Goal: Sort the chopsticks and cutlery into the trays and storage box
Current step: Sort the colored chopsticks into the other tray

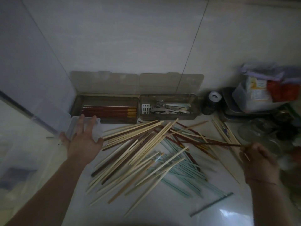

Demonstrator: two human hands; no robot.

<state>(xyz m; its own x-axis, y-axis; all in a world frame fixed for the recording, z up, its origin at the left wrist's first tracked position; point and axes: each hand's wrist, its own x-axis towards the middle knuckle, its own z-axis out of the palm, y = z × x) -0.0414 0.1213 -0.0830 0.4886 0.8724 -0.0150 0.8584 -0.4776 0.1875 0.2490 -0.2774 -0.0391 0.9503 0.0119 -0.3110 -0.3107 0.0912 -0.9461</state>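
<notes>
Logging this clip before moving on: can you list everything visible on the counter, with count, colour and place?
Left tray: one, smoky, lid open, holds dark red chopsticks.
Right tray: one, smoky, lid open, holds metal cutlery.
Clear storage box: one, front of left tray.
Loose chopsticks: many, pale wood, brown, teal, red, centre.
Containers and bags: several, right.
Left hand: open, on clear box.
Right hand: pinching red chopstick.

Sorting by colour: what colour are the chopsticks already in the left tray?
Dark red with yellow ends, per the head view: chopsticks in the left tray.
</notes>
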